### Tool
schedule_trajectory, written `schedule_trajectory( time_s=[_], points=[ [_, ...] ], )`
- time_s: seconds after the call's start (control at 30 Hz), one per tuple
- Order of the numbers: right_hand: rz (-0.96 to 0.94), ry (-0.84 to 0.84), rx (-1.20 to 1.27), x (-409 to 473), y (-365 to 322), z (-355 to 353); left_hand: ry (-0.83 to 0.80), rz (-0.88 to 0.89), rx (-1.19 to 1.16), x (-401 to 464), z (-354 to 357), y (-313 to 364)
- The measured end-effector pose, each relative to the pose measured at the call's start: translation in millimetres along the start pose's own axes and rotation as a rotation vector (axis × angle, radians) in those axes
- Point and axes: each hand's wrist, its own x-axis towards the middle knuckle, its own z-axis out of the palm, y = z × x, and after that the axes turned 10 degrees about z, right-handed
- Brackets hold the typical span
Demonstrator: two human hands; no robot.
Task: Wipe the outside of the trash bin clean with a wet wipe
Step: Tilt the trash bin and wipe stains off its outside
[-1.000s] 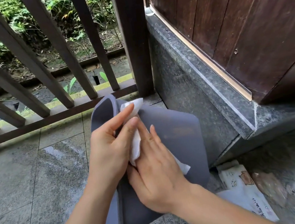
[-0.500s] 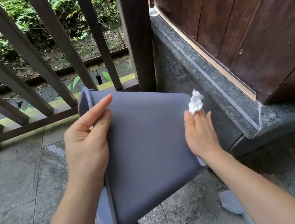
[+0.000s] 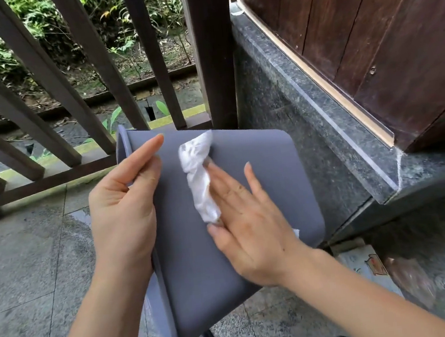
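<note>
The grey trash bin (image 3: 260, 191) lies tipped on its side in the middle of the view, rim toward nine o'clock, held above the stone floor (image 3: 27, 276). The left hand (image 3: 122, 208) grips the rim, fingers straight along the wall and thumb curled over the edge. The right hand (image 3: 250, 221) presses a bunched white wet wipe (image 3: 198, 177) flat against the bin's side with fingers spread wide. A wooden railing (image 3: 46, 86) stands at eleven o'clock. A wipe pack (image 3: 365, 265) lies at four o'clock.
</note>
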Motion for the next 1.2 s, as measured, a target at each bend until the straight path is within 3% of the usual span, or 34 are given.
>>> schedule_trajectory(
  time_s=[0.27,0.37,0.47,0.6,0.67,0.8,0.97,1.07,1.2],
  points=[
    [0.444,0.075,0.055,13.3,69.3,-16.5,0.0,0.027,-0.013,-6.5,8.5,7.2],
    [0.484,0.064,0.073,15.2,66.3,-16.6,-0.002,0.017,-0.013,-4.9,4.2,9.7],
    [0.425,0.076,0.075,19.0,41.7,-20.0,0.013,0.042,-0.008,-1.7,-3.1,7.3],
    [0.065,0.012,0.04,3.3,-31.2,-3.4,-0.017,0.022,0.005,-4.5,3.6,1.6],
    [-0.015,-0.06,0.054,-9.0,-55.8,6.5,-0.032,0.012,0.005,-6.6,6.3,0.1],
    [-0.007,-0.1,0.059,-11.9,-49.6,6.2,-0.061,-0.019,0.051,-3.8,11.1,-7.7],
    [0.002,-0.191,-0.023,-17.6,-24.8,17.0,-0.231,-0.269,0.193,6.1,16.2,-23.9],
    [-0.015,-0.223,-0.055,-20.4,-8.0,26.7,-0.226,-0.406,0.22,7.7,16.5,-32.7],
    [0.159,-0.221,0.006,-14.2,8.9,31.5,-0.24,-0.41,0.311,3.3,19.7,-40.9]
  ],
)
